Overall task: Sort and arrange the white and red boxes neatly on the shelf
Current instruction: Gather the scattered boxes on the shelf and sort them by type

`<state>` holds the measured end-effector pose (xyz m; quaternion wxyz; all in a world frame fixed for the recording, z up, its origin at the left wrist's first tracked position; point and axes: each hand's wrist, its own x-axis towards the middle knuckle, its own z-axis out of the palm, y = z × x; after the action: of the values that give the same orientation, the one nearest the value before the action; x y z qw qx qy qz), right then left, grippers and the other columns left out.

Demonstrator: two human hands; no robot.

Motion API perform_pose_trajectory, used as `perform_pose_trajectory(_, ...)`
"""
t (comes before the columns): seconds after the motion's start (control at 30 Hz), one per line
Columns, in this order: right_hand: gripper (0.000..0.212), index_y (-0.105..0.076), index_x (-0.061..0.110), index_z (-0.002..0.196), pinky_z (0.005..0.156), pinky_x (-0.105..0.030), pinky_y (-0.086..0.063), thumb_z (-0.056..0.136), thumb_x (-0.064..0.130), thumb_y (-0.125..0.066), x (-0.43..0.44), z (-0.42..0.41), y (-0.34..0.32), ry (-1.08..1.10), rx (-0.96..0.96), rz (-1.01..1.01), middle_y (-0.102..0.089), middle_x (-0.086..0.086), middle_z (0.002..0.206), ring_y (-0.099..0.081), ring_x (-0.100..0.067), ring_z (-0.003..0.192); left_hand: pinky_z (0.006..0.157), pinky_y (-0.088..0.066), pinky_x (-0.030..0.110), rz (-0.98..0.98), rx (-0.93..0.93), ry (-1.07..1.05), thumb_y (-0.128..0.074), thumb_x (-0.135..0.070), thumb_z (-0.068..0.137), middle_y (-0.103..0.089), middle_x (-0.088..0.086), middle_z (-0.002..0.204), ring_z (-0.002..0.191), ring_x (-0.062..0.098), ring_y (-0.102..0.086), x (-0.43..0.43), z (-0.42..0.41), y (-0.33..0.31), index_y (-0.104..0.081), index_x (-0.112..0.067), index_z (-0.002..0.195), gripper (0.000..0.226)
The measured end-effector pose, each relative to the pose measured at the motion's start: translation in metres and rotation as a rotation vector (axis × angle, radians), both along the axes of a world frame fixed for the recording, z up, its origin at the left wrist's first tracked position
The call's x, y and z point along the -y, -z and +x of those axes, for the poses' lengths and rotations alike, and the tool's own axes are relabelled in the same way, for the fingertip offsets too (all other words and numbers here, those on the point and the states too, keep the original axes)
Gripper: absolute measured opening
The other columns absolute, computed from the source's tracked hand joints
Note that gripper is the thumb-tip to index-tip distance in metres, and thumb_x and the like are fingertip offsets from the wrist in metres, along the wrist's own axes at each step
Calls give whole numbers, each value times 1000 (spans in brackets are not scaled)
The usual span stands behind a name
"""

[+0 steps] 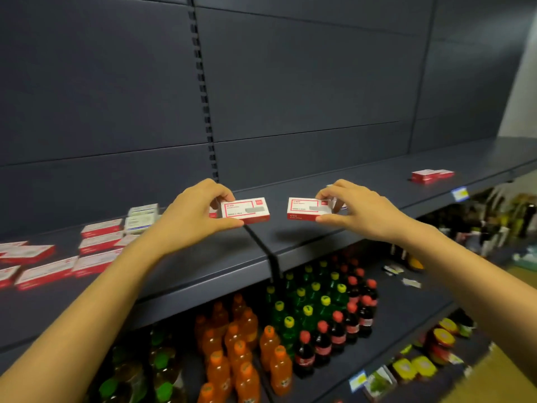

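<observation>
Centrally, shows left hand pinching a white and red box between thumb and fingertips, over the dark shelf. Shows right hand pinching a second box likewise, near the first but apart. Locates further boxes in loose rows at left, a pair far right. Includes drink bottles on the lower shelf.

**What cannot be made out**

Print on the left box and the right box is too small to read. The left hand hides most of a third box. The right hand covers a pale item. The far-right goods are blurred, and the leftmost boxes are cut off by the edge
</observation>
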<state>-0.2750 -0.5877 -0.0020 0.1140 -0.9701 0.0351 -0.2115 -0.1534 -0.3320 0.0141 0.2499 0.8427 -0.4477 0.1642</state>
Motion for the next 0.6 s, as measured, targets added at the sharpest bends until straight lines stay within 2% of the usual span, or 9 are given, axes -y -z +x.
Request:
perform_pose_trajectory(0.13, 45, -49, 30, 123, 75, -34, -43, 84, 50, -57, 71, -33, 2, 85, -27, -35, -49, 11, 119, -53, -15, 103, 76, -45, 28, 3, -32, 52, -72, -36, 73, -56, -4, 105, 91, 13, -54, 71, -16, 6, -58, -20, 102, 36)
perform_pose_trajectory(0.27, 44, -51, 27, 122, 84, -42, -49, 84, 47, -59, 137, -64, 0, 97, -46, -24, -51, 8, 114, -55, -15, 98, 80, -48, 36, -16, -44, 67, -72, -38, 73, -56, -5, 104, 88, 13, -52, 141, -38, 13, -58, -20, 102, 37)
perform_pose_trajectory(0.43, 43, -52, 26, 122, 77, -30, -47, 85, 44, -59, 213, -98, 8, 118, -51, -50, -52, 6, 117, -53, -12, 97, 83, -49, 37, -17, -35, 74, -70, -38, 75, -57, 0, 113, 93, 12, -50, 221, -63, 22, -57, -16, 110, 43)
perform_pose_trajectory(0.53, 42, -51, 28, 122, 78, -38, -50, 84, 45, -59, 253, -116, 11, 156, -54, -50, -51, 7, 118, -53, -12, 95, 83, -50, 38, -12, -60, 76, -70, -39, 75, -56, 0, 114, 94, 12, -51, 263, -71, 22, -56, -18, 110, 43)
perform_pose_trajectory(0.6, 42, -50, 29, 123, 77, -39, -50, 84, 44, -58, 279, -126, 13, 190, -56, -38, -51, 7, 118, -52, -12, 95, 79, -49, 33, -7, -55, 97, -70, -40, 75, -57, -1, 112, 91, 10, -51, 291, -74, 21, -57, -19, 107, 41)
